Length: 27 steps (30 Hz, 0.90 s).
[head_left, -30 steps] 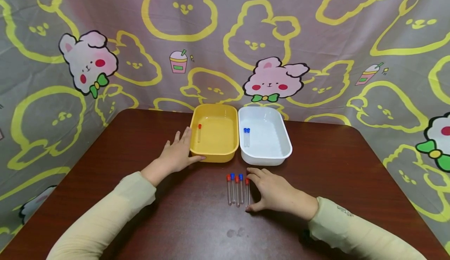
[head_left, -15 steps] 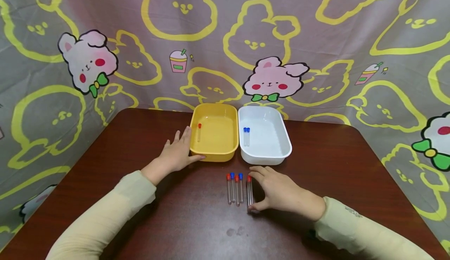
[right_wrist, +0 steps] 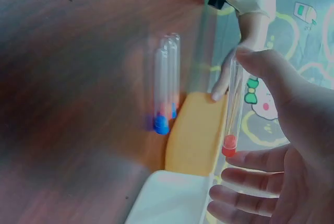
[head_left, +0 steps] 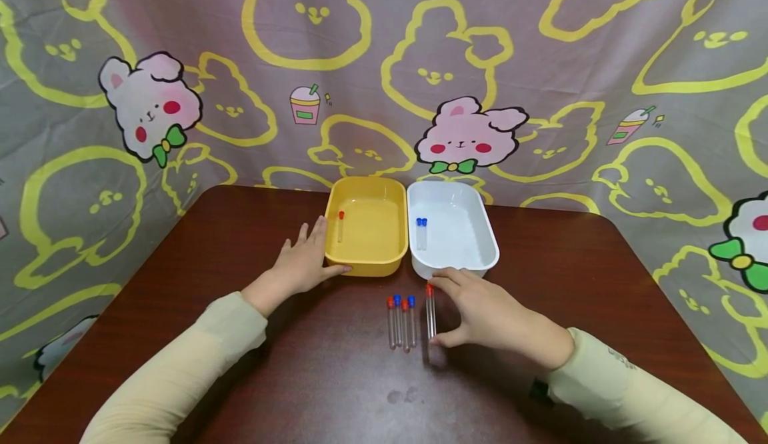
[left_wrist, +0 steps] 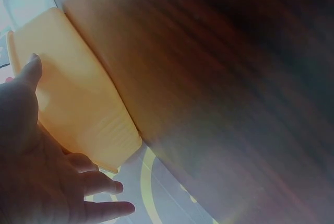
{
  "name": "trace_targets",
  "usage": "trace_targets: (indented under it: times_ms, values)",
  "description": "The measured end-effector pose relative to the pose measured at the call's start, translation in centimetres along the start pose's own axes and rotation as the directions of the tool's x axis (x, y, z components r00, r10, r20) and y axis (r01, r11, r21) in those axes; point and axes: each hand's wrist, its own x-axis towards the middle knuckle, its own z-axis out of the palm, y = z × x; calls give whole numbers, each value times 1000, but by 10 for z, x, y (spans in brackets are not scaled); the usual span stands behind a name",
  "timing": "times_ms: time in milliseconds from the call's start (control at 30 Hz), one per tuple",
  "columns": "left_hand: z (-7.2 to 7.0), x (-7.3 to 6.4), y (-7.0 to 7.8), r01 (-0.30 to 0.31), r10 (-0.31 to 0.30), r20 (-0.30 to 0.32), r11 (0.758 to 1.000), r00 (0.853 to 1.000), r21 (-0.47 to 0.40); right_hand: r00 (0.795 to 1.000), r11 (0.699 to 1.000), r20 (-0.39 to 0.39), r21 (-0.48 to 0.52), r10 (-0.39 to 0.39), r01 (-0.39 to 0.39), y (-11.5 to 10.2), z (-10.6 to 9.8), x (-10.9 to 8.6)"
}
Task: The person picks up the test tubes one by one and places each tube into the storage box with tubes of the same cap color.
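My right hand [head_left: 492,314] pinches a clear test tube [head_left: 431,314] with a red cap end to end, thumb at the rounded bottom and index fingertip at the cap. In the right wrist view the other fingers [right_wrist: 245,200] extend past the cap. This tube is raised above the table, right of a row of several test tubes [right_wrist: 162,80] with red and blue caps. My left hand [head_left: 298,259] rests against the yellow tray [head_left: 367,269], fingers spread along its left side and thumb on its front wall, as the left wrist view also shows.
One red-capped tube [head_left: 340,229] lies in the yellow tray. Beside it stands a white tray [head_left: 489,247] with two blue-capped tubes [head_left: 421,234] at its left side. A patterned curtain [head_left: 360,97] hangs behind the brown table [head_left: 288,377].
My right hand has taken the red-capped test tube from the right end of the row, lifted it and moved slightly right and towards the white tray. The left hand has stayed put.
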Motion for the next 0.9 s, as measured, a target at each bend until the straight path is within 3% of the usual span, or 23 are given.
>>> trace_targets:
  times_ms: [300,567,900]
  values:
    - [0,0,0,0,0,-4,1000,1000,8,1000,1000,-19,7,-1,1,1,-12,6]
    - [0,-1,-1,0,0,-7,1000,1000,8,998,998,-33,30,60,-59,10,-19,15]
    - [0,-2,1,2,-2,-6,1000,1000,5,999,997,-50,80,0,4,26,-16,26]
